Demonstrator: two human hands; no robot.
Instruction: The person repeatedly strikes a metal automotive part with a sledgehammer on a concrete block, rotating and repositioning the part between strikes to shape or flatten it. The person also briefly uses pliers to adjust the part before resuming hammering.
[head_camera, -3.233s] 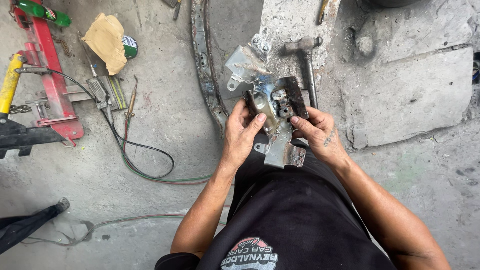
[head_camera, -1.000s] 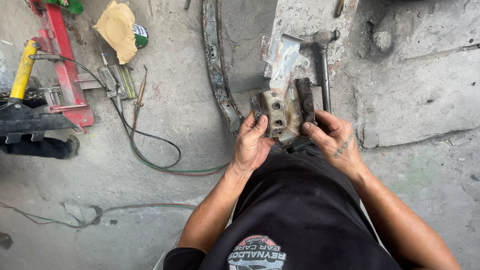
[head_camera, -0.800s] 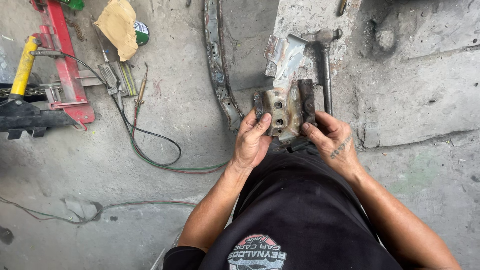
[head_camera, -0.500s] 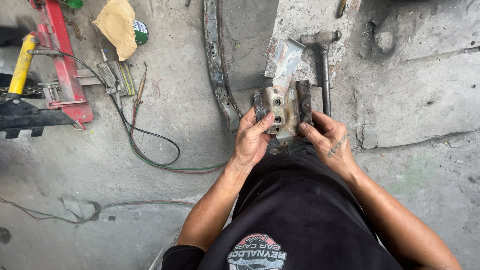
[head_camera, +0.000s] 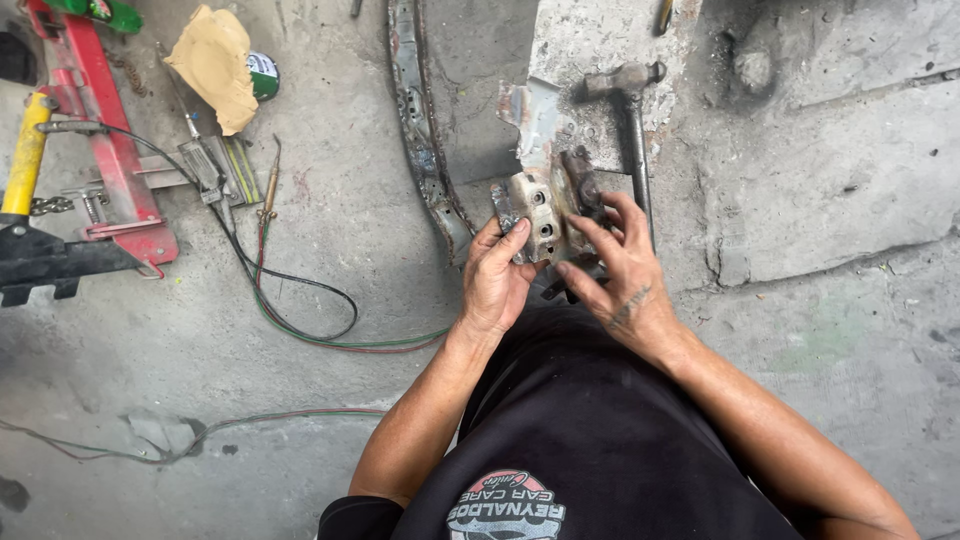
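Observation:
A worn grey metal block with bolt holes (head_camera: 537, 212) is held upright over the concrete floor, in front of my body. My left hand (head_camera: 497, 280) grips its left side, thumb across the front face. My right hand (head_camera: 617, 270) holds the right side, fingers spread over the darker rusty part (head_camera: 582, 185) behind it. A dented thin metal plate (head_camera: 530, 115) lies on the floor just beyond the block.
A hammer (head_camera: 628, 110) lies past my right hand. A long curved metal strip (head_camera: 415, 130) runs along the floor to the left. Farther left are twin hoses (head_camera: 300, 310) with a torch (head_camera: 270, 185), a red frame (head_camera: 105, 150), a yellow handle (head_camera: 25, 150) and a tan rag (head_camera: 215, 65).
The block stays in both hands and has been turned slightly between them. My right fingers have spread wider over its right side. The view shifted a little.

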